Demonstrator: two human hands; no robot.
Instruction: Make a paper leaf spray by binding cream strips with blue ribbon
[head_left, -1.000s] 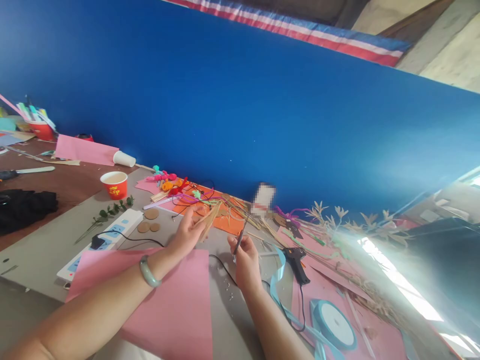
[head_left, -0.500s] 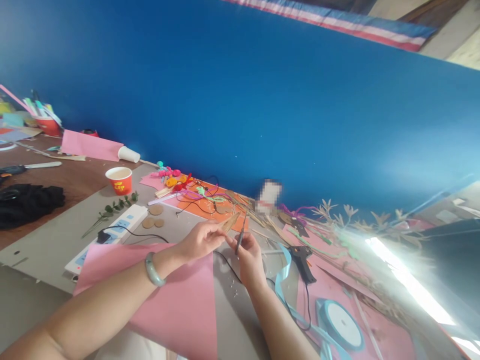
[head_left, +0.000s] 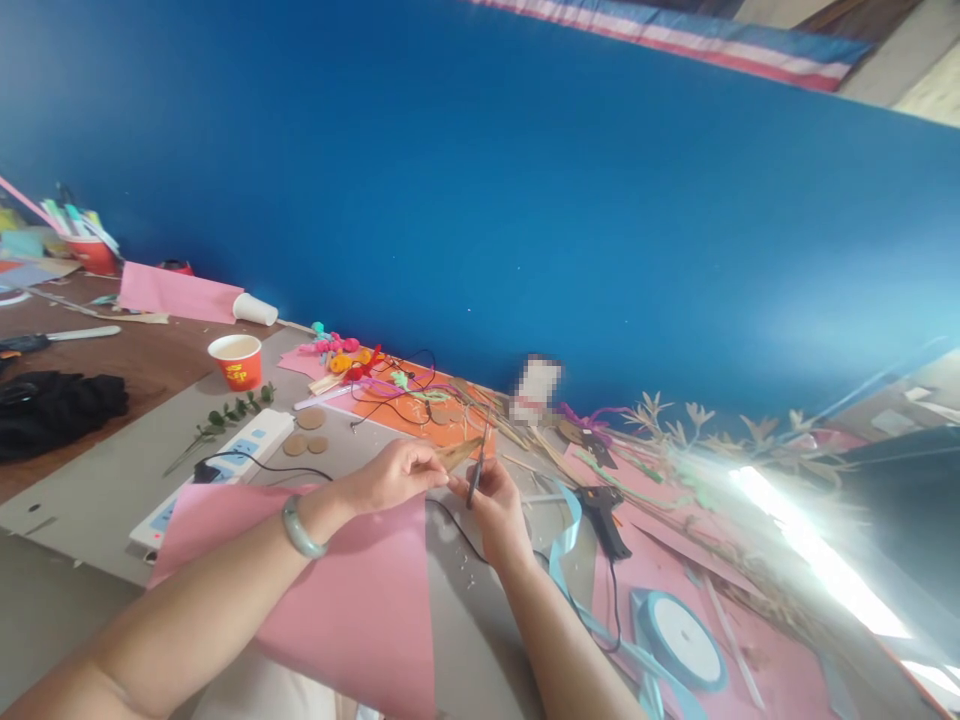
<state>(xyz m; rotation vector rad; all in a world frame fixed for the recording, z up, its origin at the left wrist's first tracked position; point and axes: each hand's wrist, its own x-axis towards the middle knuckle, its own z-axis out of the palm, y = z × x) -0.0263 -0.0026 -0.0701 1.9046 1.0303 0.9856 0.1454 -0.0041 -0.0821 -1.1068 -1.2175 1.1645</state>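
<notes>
My left hand (head_left: 397, 475), with a pale green bangle (head_left: 302, 528) on the wrist, pinches a dry tan leaf (head_left: 459, 455). Close beside it my right hand (head_left: 497, 505) is closed on a pair of scissors (head_left: 477, 473), whose blades point up and away next to the leaf's tip. Whether the blades touch the leaf I cannot tell. Under my left forearm lies a large sheet of pink paper (head_left: 360, 600). An orange sheet (head_left: 382, 408) strewn with cords and dry stems lies beyond my hands.
A white power strip (head_left: 255, 440) and a red paper cup (head_left: 236, 362) stand to the left. On the right are a black glue gun (head_left: 604, 520) with its cable and a roll of light blue ribbon (head_left: 684, 640). A blue wall (head_left: 450, 200) rises behind the table.
Both hands have shifted slightly left. The scissors and the leaf have turned a little relative to each other, the leaf's tip now lying nearer the blades.
</notes>
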